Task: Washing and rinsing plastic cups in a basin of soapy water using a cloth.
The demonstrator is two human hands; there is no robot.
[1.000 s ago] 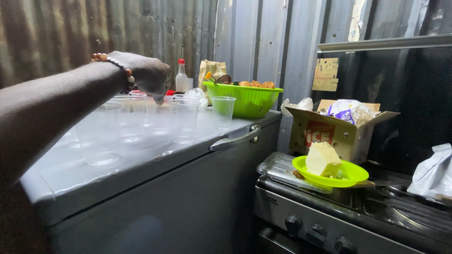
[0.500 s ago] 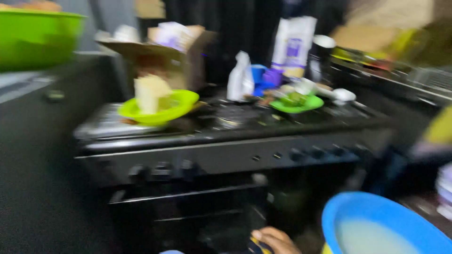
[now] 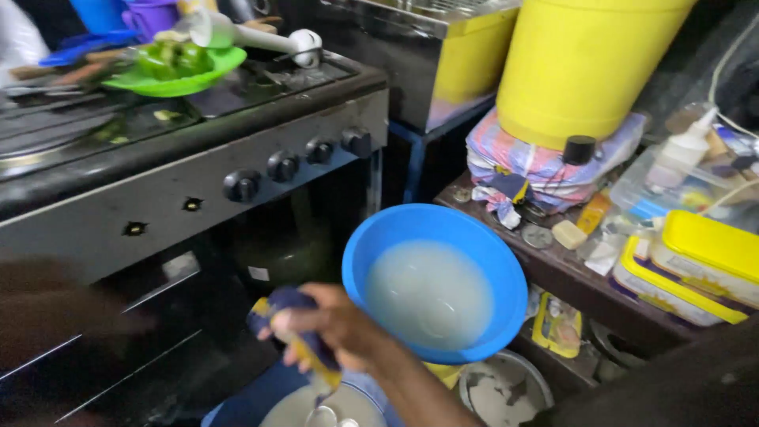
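View has swung down and right since the earlier frame: the stove (image 3: 198, 158) now sits upper left and the blue basin (image 3: 435, 277), then only at the corner, is mid-frame. One hand (image 3: 332, 328), which side I cannot tell, is clenched on a wet dark-and-yellow cloth (image 3: 296, 340) just left of the basin, water dripping off it. The other hand is only a dark blur left of the basin; grip cannot be told. One basin, holding cloudy water. Four knobs (image 3: 282, 166) on the stove front. One green plate (image 3: 170, 71) on the stove top. One yellow drum (image 3: 585, 63) above right of the basin. Two yellow-lidded boxes (image 3: 696, 261) right of it. The basin rim nearly touches the shelf (image 3: 553, 269) edge; the gap between basin and stove is narrow.
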